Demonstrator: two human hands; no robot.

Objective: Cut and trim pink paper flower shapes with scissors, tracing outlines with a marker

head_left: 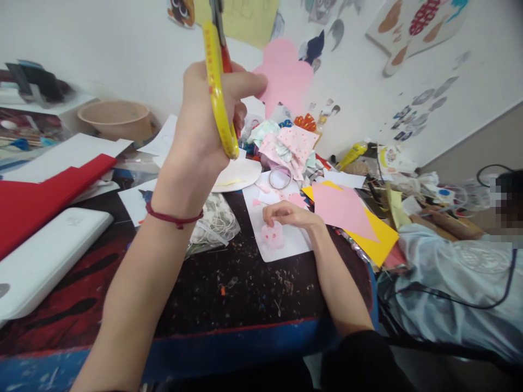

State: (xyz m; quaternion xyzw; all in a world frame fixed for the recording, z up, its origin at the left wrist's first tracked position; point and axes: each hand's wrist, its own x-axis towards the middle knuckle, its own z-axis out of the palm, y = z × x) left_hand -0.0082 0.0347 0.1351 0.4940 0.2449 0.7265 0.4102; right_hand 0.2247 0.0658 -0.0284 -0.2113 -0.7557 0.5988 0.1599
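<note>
Raised in front of the wall, my left hand [212, 114] pinches a large pink flower-shaped paper [288, 73] between thumb and fingers. The same hand carries scissors [212, 71] with a yellow handle, blades pointing up past the top of the view. Lower down, the fingers of my right hand [292, 214] are closed on the top edge of a small pale pink flower-shaped cutout [273, 236] with two red dots. That cutout is over a white sheet [265, 251] on the dark table [245, 288]. Pink paper scraps [296, 200] and a metal ring [280, 177] are just beyond.
Pink paper [343, 209] overlaps yellow paper [382, 239] on the right. Patterned cloth [292, 147] is piled at the back. A bag of white cords [214, 220], red sheets [49, 190] and a white power bank [57, 256] lie left. Another person [457, 272] sits at right.
</note>
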